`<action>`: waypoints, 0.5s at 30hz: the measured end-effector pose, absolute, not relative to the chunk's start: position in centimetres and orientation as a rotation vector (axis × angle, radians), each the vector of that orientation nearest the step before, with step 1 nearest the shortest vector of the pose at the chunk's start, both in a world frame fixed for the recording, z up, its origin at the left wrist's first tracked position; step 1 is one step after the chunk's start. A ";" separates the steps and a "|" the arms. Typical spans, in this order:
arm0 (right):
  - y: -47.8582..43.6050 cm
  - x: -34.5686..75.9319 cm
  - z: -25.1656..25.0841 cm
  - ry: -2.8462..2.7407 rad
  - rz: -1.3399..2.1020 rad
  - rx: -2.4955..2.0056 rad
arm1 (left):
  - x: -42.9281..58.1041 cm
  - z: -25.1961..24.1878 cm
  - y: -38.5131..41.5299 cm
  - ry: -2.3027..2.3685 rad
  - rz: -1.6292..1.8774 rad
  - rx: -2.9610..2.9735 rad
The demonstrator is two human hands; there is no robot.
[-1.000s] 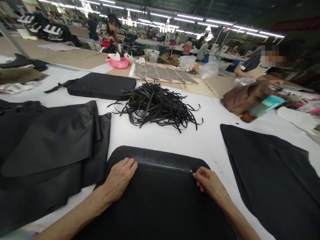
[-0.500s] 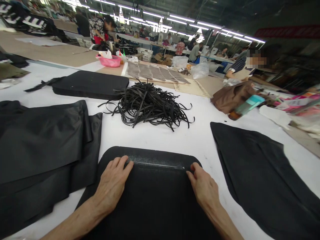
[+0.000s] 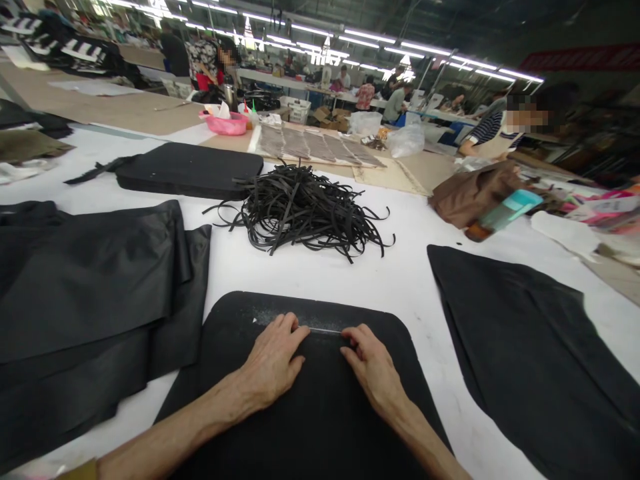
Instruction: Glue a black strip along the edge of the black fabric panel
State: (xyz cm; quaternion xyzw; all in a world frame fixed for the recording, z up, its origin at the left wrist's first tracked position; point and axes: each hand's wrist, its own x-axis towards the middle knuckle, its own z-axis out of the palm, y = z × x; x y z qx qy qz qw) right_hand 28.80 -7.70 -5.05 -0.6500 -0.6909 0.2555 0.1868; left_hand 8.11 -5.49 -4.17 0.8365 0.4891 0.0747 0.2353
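Observation:
A black panel [image 3: 310, 407] with rounded corners lies flat in front of me. Near its far edge runs a thin pale line [image 3: 325, 331], with a whitish, dusty patch around it and a small white tip to the left. The fingertips of my left hand [image 3: 275, 360] rest on the line, thumb apart from the fingers. My right hand [image 3: 373, 367] touches the line's right part with bent fingers, its thumb separate. Both hands are open on the panel. What lies under the fingertips is hidden.
Beyond the panel sits a heap of black strips [image 3: 310, 210], beside a stack of black panels [image 3: 190, 170]. Black sheets [image 3: 90, 280] lie left, more black material [image 3: 530, 340] right. A bottle [image 3: 503, 213] leans by a brown bag [image 3: 470, 190]. A co-worker [image 3: 495, 130] is at the right.
My two hands have come closer together along the pale line, the left moving right and the right moving left. The view has shifted slightly.

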 end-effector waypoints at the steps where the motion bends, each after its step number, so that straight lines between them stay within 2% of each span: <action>1: -7.7 28.8 -5.0 -1.946 0.716 -1.833 | 8.1 -4.2 -5.5 1.345 0.198 2.291; 15: -7.6 28.8 -5.0 -1.970 0.724 -1.837 | 7.9 -4.6 -5.6 1.336 0.212 2.304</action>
